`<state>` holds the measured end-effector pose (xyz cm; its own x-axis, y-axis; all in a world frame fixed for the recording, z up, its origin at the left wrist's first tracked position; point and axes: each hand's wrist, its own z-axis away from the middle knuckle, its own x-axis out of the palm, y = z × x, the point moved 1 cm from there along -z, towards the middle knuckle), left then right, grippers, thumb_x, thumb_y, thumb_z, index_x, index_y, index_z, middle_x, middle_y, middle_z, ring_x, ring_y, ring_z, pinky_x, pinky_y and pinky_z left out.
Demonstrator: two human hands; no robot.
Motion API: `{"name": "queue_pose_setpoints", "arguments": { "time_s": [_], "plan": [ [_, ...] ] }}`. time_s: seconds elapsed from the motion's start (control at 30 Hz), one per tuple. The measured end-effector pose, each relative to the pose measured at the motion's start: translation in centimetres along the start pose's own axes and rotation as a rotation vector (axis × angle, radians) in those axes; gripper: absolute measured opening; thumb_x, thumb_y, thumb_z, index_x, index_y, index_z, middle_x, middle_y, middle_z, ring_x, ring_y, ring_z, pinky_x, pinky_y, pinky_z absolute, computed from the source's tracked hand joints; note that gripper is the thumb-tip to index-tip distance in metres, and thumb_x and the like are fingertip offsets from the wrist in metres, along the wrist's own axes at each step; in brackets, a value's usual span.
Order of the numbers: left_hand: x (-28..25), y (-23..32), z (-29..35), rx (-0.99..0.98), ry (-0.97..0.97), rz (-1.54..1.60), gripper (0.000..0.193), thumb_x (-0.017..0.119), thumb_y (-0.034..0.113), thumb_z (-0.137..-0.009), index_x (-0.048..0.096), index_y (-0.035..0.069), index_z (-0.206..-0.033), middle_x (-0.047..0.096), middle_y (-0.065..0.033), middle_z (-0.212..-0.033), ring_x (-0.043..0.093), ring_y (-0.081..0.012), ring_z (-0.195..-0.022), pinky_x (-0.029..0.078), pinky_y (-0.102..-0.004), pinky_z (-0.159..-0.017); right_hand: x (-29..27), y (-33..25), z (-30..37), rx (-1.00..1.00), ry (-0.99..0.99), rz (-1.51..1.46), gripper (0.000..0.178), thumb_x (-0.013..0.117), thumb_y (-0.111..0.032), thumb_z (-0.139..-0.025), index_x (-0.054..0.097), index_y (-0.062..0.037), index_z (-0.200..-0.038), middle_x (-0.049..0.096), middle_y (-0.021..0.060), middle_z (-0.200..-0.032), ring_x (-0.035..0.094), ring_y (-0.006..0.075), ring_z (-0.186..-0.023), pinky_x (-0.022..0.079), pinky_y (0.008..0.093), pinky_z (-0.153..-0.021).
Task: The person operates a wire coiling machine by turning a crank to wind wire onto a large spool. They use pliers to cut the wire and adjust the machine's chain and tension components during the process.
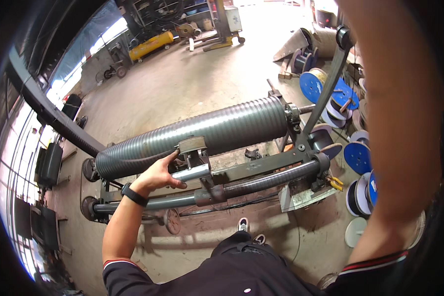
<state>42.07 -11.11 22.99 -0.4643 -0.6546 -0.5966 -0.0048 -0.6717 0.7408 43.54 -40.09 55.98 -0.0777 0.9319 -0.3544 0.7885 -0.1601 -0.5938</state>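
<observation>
My left hand (158, 175), with a dark band on its wrist, is at a metal guide carriage (197, 160). Its index finger reaches up beside the carriage's flat pulley (192, 144), and its thumb lies by the silver bar (192, 172). The other fingers are partly hidden. Just behind is a long grooved metal drum (197, 127), lying across a steel frame. A dark strand (138, 165) runs along the drum's near left side toward the pulley. My right arm is raised along the right side, and its hand is beyond the upper edge.
The carriage's collar (209, 195) sits on a round rail (266, 185) in front of the drum. A handwheel (172, 221) hangs below the rail. Blue and white spools (357, 157) crowd the right. Yellow-handled pliers (336, 183) lie at the frame's right end. A yellow tank (152, 46) stands far back.
</observation>
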Motion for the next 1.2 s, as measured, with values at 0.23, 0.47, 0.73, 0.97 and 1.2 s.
{"name": "queue_pose_setpoints", "arguments": {
  "time_s": [0.23, 0.47, 0.73, 0.97, 1.2],
  "plan": [
    [0.8, 2.3, 0.2, -0.024, 0.062, -0.053, 0.117, 0.096, 0.025, -0.055, 0.038, -0.009, -0.151, 0.059, -0.0191, -0.135, 0.052, -0.0283, -0.130, 0.037, -0.0356, -0.115, 7.5, 14.7, 20.4, -0.004, 0.164, 0.300, 0.029, 0.068, -0.022, -0.091, 0.065, 0.0013, -0.108, 0.067, 0.0243, -0.094, 0.067, 0.0396, -0.077, 0.056, 0.0493, -0.068],
    [4.5, 6.3, -2.6, 0.015, 0.019, 0.040, 0.109, 0.093, 0.014, -0.055, 0.041, -0.003, -0.150, 0.060, -0.0123, -0.126, 0.057, -0.0227, -0.117, 0.044, -0.0348, -0.107, 12.9, 20.3, 30.3, 0.108, 0.269, 0.305, 0.033, 0.075, -0.023, -0.088, 0.070, 0.0027, -0.108, 0.068, 0.0179, -0.103, 0.069, 0.0327, -0.090, 0.056, 0.0426, -0.083],
    [8.8, 11.2, -6.2, -0.043, 0.026, 0.057, 0.110, 0.089, 0.015, -0.056, 0.037, -0.011, -0.149, 0.061, -0.0156, -0.130, 0.058, -0.0216, -0.119, 0.045, -0.0349, -0.107, 9.2, 23.3, 32.3, 0.196, 0.189, 0.247, 0.021, 0.079, -0.017, -0.077, 0.064, -0.0045, -0.085, 0.060, 0.0089, -0.081, 0.061, 0.0241, -0.066, 0.050, 0.0342, -0.062],
    [11.0, 14.8, -7.6, -0.189, 0.052, 0.066, 0.116, 0.086, 0.016, -0.052, 0.034, -0.009, -0.153, 0.058, -0.0201, -0.135, 0.056, -0.0256, -0.127, 0.041, -0.0367, -0.112, 4.8, 25.6, 32.8, 0.129, 0.230, 0.119, 0.021, 0.079, -0.017, -0.075, 0.066, -0.0030, -0.084, 0.052, 0.0045, -0.067, 0.054, 0.0200, -0.053, 0.043, 0.0320, -0.049],
    [12.0, 15.8, -8.1, -0.288, 0.108, 0.215, 0.118, 0.089, 0.013, -0.051, 0.034, -0.010, -0.152, 0.053, -0.0206, -0.145, 0.051, -0.0269, -0.135, 0.039, -0.0379, -0.114, 3.6, 26.9, 33.1, 0.103, 0.154, 0.009, 0.024, 0.080, -0.019, -0.077, 0.066, -0.0026, -0.087, 0.056, 0.0030, -0.070, 0.054, 0.0180, -0.054, 0.044, 0.0293, -0.049]
  ]
}}
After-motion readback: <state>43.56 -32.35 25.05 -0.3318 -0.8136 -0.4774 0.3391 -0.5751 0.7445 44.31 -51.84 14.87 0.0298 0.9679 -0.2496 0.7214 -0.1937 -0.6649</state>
